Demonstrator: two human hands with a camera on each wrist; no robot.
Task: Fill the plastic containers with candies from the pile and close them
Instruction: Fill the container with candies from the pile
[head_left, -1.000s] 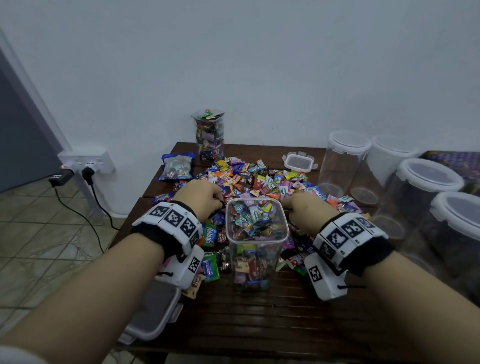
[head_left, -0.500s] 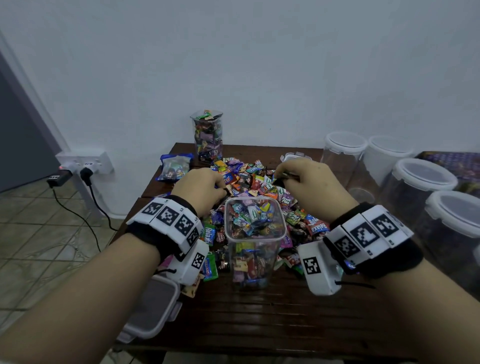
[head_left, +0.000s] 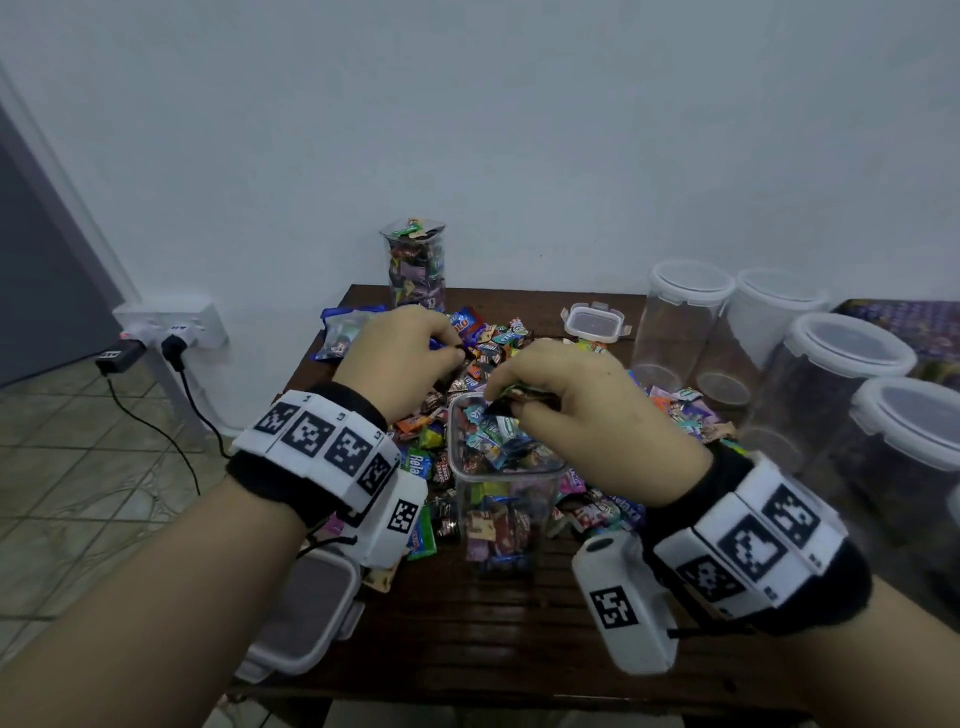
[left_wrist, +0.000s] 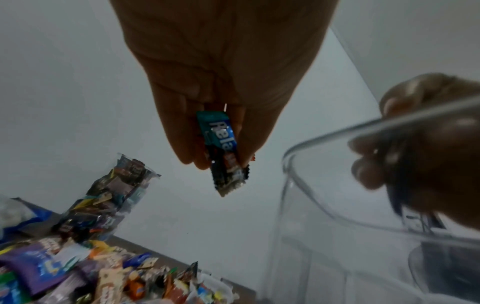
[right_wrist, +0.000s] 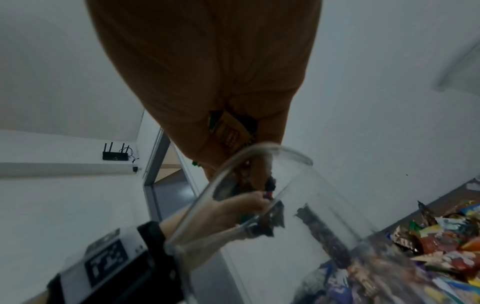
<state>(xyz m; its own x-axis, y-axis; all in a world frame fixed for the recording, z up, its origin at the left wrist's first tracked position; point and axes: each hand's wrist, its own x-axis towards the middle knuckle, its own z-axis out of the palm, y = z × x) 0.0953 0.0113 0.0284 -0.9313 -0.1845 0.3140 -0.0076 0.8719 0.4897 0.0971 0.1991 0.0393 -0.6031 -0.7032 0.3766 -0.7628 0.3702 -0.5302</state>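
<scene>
A clear square container (head_left: 506, 483), nearly full of wrapped candies, stands open in the middle of the dark wooden table (head_left: 498, 639). The candy pile (head_left: 488, 348) lies behind and around it. My left hand (head_left: 410, 353) hovers just left of the container's far rim and pinches a blue wrapped candy (left_wrist: 221, 142) with a dark one below it. My right hand (head_left: 561, 389) is over the container's mouth, gripping a few candies (right_wrist: 231, 131) in its curled fingers. The container's rim (right_wrist: 233, 164) shows right under those fingers.
A second filled container (head_left: 415, 270) stands open at the back by the wall. A lid (head_left: 595, 323) lies back right, another lid (head_left: 306, 618) at the front left edge. Several empty lidded round jars (head_left: 841, 395) crowd the right side. A candy bag (head_left: 343, 332) lies back left.
Both hands lifted from the pile with candies. The right hand came back from the far pile to above the container's mouth; the left rose beside the rim.
</scene>
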